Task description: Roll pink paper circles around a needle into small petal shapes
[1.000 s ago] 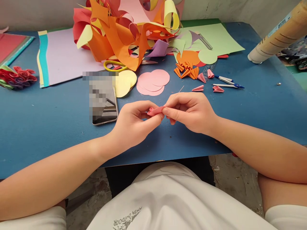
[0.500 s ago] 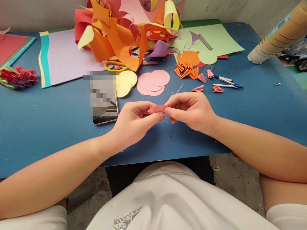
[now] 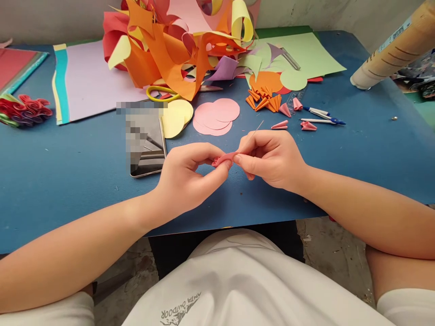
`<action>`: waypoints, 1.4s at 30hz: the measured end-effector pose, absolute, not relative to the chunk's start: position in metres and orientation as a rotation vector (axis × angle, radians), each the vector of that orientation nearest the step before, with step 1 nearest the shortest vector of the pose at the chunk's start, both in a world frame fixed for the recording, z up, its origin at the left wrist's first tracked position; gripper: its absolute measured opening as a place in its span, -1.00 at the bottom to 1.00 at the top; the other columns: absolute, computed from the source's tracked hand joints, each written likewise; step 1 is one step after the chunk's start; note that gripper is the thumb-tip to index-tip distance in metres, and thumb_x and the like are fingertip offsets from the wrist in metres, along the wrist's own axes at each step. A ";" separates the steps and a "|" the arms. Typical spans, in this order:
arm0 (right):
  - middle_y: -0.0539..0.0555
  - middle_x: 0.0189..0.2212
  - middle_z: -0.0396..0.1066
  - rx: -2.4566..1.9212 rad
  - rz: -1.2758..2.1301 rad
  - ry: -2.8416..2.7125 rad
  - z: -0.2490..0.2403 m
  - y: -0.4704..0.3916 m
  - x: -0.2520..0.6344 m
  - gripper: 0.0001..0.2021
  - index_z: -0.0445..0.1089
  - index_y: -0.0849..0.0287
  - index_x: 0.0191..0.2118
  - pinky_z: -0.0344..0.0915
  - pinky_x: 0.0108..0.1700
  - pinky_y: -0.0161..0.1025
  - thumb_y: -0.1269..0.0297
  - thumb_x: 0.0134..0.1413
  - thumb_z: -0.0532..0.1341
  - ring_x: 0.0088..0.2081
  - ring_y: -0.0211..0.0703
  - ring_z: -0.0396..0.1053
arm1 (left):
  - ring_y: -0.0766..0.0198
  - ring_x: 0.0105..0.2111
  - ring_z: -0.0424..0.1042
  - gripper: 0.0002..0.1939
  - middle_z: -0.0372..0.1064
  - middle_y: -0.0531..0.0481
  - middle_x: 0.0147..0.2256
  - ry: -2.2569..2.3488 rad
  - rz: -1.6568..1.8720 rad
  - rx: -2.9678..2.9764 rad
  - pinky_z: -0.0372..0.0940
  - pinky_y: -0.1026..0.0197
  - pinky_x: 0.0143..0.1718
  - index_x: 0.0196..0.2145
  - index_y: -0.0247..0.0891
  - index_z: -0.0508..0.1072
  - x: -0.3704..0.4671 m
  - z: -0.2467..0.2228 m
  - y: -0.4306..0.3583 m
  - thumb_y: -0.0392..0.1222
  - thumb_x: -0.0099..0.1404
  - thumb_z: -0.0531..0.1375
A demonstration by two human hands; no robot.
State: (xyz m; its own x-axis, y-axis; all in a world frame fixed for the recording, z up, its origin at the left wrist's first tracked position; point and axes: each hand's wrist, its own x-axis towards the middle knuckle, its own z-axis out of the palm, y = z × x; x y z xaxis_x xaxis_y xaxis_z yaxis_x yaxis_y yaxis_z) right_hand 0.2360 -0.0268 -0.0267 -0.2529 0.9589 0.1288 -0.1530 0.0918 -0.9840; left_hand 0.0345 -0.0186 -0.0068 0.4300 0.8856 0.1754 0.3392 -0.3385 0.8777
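Note:
Between my two hands is a small pink paper piece (image 3: 224, 158), curled at its left end. My left hand (image 3: 190, 172) pinches it between thumb and fingers. My right hand (image 3: 272, 158) grips the piece's right end, and a thin stick (image 3: 259, 127) slants up from behind its fingers. Beyond my hands lie overlapping pink paper circles (image 3: 216, 117) and yellow paper circles (image 3: 176, 118). Several folded orange paper cones (image 3: 267, 100) are heaped farther back, with pink folded pieces (image 3: 308, 126) to their right.
A phone-like device (image 3: 147, 163) lies left of centre. At the back is a heap of orange paper scraps (image 3: 163, 54) with yellow-handled scissors (image 3: 163, 93) in front. A compass (image 3: 322, 121) lies at right, near a bottle (image 3: 384, 54). Paper flowers (image 3: 25, 110) sit far left.
The pink piece has been turned in my fingers, so its curled end faces me more and its flat side shows narrower. Both hands have stayed nearly in place.

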 end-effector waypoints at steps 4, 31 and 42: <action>-0.06 -0.59 0.39 -0.882 1.389 -1.360 -0.028 -0.027 0.236 -0.69 0.41 0.20 -0.48 0.20 -0.63 -0.39 0.23 -0.02 0.54 -0.63 -0.38 0.27 | 0.29 -0.49 0.31 -0.83 0.40 0.05 -0.52 1.049 0.844 1.901 0.29 0.20 -0.41 -0.47 -0.18 0.50 0.035 -0.006 -0.019 -0.15 0.28 0.29; -0.09 -0.60 0.37 -0.846 1.354 -1.418 -0.027 -0.028 0.235 -0.77 0.35 0.18 -0.52 0.13 -0.63 -0.41 0.48 0.00 0.40 -0.64 -0.43 0.19 | 0.39 -0.51 0.19 -0.85 0.30 0.09 -0.55 1.032 0.707 1.575 0.16 0.32 -0.51 -0.54 -0.26 0.51 0.039 -0.002 -0.017 -0.28 0.13 0.39; -0.09 -0.64 0.40 -0.941 1.197 -1.536 -0.023 -0.033 0.234 -0.86 0.44 0.19 -0.47 0.29 -0.59 -0.39 0.54 0.01 0.32 -0.63 -0.35 0.34 | 0.42 -0.53 0.11 -0.85 0.21 0.10 -0.57 1.070 0.717 1.646 0.08 0.33 -0.56 -0.55 -0.28 0.50 0.039 0.000 -0.019 -0.28 0.16 0.32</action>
